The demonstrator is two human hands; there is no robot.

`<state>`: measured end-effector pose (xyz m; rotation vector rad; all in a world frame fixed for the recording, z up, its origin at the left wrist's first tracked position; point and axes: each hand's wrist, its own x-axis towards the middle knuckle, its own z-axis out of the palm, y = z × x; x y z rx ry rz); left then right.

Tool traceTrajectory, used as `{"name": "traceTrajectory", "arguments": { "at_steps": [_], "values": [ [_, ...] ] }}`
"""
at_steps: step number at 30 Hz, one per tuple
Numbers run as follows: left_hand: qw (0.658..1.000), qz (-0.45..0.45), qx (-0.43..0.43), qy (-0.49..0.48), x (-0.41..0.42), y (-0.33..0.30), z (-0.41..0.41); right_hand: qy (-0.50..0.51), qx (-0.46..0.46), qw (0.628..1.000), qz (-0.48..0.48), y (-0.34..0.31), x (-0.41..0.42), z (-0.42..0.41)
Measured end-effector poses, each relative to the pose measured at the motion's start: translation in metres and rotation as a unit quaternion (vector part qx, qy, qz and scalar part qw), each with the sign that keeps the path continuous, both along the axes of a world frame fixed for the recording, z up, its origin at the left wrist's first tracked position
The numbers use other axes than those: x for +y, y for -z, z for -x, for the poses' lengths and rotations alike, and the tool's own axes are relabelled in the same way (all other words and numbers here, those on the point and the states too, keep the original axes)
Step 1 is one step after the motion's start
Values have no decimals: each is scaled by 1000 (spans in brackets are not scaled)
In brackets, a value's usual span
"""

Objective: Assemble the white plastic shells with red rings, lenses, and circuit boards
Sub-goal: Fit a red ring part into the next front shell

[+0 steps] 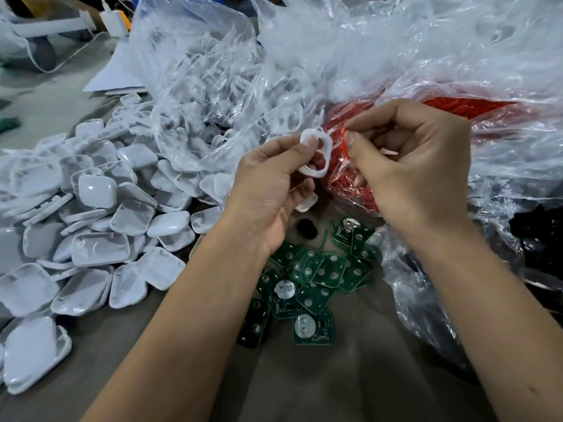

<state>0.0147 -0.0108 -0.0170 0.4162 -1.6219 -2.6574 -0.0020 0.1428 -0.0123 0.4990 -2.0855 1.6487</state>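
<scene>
White plastic shell (315, 153), smooth, open-centred, rounded.

Glossy white plastic shells (100, 190) (smooth, catching light), crinkly clear film bags (396, 50), matt green boards (316, 269), dull grey counter (335, 385).

A: Lighting's pretty soft and even, kinda cool-toned, no hard shadows anywhere. Only faint shading under the forearms on the grey table (350, 376).

B: Yeah, but the clear plastic bags (396, 50) catch a lot of white glare, washes out what's inside.

A: Glossy white shells (97, 190) have little highlights too. Wide-angle lens bends the edges, and the far top left corner looks soft and smeary.
</scene>
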Motion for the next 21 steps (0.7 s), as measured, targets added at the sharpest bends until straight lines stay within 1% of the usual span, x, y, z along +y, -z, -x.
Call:
{"name": "traceTrajectory", "arguments": {
  "at_steps": [1, 2, 4, 9, 13, 17, 21],
  "values": [
    [999, 52, 3, 0, 1, 1, 0, 4, 15, 1000, -16, 0, -2, -1],
    [996, 85, 9, 2, 2, 1, -1, 5, 25, 999, -31, 1, -3, -1],
    [993, 114, 21, 6, 3, 0, -3, 4, 32, 998, -55, 2, -5, -2],
    [995, 94, 12, 9, 4, -5, -5, 8, 21, 997, -71, 4, -4, 0],
    [997, 74, 10, 22, 4, -6, -4, 33, 42, 991, -126, 7, -6, 2],
    [995, 94, 1, 15, 4, -3, -3, 40, 66, 984, -160, 6, -7, 1],
    [995, 100, -5, -2, 5, 0, -2, 33, 57, 985, -159, 7, -7, 0]
  ]
}}
